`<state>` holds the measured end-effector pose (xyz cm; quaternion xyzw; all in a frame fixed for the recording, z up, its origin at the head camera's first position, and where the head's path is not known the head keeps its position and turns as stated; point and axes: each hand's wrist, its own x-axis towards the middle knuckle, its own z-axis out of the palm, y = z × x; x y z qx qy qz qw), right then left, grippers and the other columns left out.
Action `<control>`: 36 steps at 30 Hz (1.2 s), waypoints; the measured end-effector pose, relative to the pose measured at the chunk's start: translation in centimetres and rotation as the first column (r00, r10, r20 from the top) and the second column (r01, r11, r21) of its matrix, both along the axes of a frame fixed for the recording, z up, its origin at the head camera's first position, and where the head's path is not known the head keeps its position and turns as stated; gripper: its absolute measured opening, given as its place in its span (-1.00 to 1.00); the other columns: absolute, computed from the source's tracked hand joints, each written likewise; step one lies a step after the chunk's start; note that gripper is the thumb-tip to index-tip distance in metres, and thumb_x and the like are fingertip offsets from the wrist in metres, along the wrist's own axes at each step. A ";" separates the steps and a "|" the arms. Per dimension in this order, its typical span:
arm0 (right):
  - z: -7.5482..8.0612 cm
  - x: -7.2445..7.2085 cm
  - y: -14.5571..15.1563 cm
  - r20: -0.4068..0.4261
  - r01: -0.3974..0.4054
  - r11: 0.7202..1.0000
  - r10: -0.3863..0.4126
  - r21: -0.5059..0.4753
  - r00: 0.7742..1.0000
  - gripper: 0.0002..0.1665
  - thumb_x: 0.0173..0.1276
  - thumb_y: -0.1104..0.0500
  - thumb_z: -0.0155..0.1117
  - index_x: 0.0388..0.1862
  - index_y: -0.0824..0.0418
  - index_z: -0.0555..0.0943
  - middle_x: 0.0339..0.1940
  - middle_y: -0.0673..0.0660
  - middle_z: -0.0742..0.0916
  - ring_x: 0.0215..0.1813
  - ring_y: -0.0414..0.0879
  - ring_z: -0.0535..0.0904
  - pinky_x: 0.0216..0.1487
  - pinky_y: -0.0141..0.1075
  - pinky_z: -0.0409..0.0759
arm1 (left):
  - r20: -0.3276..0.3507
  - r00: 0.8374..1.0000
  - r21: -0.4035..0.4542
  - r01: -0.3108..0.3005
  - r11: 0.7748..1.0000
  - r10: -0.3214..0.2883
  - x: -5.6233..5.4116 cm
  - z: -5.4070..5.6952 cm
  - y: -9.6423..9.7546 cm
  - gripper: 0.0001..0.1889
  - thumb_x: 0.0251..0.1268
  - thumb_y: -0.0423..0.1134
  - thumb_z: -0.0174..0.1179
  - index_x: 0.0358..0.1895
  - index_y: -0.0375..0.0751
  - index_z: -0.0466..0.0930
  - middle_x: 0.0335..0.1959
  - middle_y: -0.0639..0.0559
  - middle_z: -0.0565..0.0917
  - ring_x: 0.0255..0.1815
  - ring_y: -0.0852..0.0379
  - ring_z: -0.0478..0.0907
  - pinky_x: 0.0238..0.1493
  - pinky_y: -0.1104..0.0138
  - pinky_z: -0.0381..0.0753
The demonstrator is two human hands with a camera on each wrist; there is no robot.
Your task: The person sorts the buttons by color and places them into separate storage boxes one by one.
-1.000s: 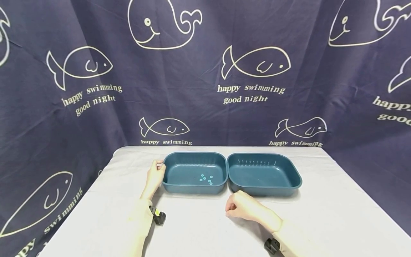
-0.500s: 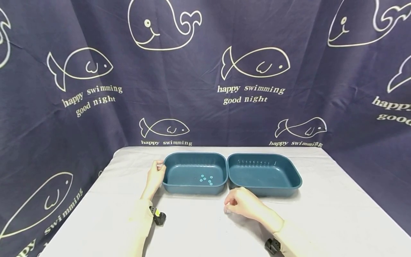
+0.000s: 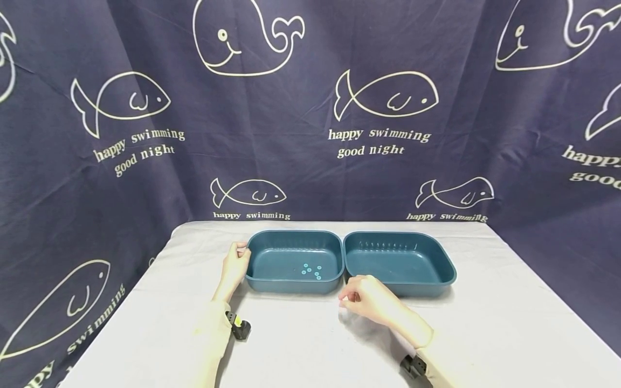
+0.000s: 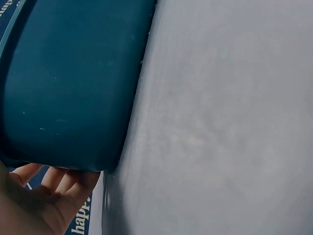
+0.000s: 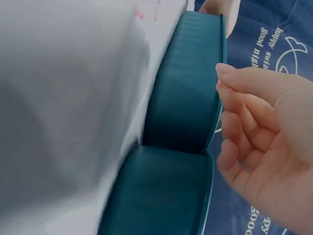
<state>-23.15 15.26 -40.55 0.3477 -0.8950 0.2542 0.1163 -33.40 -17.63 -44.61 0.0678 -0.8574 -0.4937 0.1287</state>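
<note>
Two dark teal plastic trays stand end to end on the white cloth. Several small light-blue discs, each with a darker centre, lie in the left tray [image 3: 295, 286], around one disc [image 3: 309, 270]. My left hand [image 3: 235, 268] touches that tray's outer left end; in the left wrist view its fingers [image 4: 73, 188] lie against the end wall. Before the join with the right tray [image 3: 402, 289], my right hand [image 3: 371, 299] is raised above the cloth. Its thumb and index finger pinch a tiny pinkish piece [image 5: 219, 84], mostly hidden; the other fingers curl loosely.
A navy curtain [image 3: 310, 161] with whale and fish drawings hangs behind and on both sides. White cloth [image 3: 291, 345] covers the table before the trays. Black wrist devices [image 3: 240, 327] sit on both forearms. Faint pink marks [image 5: 140, 13] show in the right wrist view.
My right hand has risen from the cloth and moved slightly away from me, closer to the trays. The left hand, both trays and the discs stay in place.
</note>
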 end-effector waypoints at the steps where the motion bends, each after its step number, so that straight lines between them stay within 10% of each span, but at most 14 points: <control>1: 0.1 0.0 0.0 -0.007 0.003 1.000 -0.003 -0.004 1.000 -0.94 0.05 0.23 0.41 -0.43 0.14 0.72 -0.61 -0.18 0.54 -0.49 -0.36 0.40 -0.44 -0.53 0.41 | 0.002 1.000 -0.002 0.000 1.000 0.000 0.0 0.0 0.0 -0.68 0.37 -0.20 -0.07 0.11 -0.22 0.41 -0.19 -0.27 0.60 -0.18 -0.11 0.55 -0.12 0.13 0.47; 36: 2.4 -2.0 1.0 -0.137 0.043 0.991 -0.061 -0.126 0.989 -0.91 0.02 0.26 0.45 -0.43 0.14 0.74 -0.61 -0.16 0.57 -0.52 -0.36 0.38 -0.47 -0.49 0.38 | -0.005 1.000 -0.020 -0.005 1.000 0.005 0.1 0.3 0.0 -0.67 0.37 -0.19 -0.07 0.11 -0.22 0.42 -0.20 -0.27 0.61 -0.19 -0.12 0.56 -0.13 0.13 0.48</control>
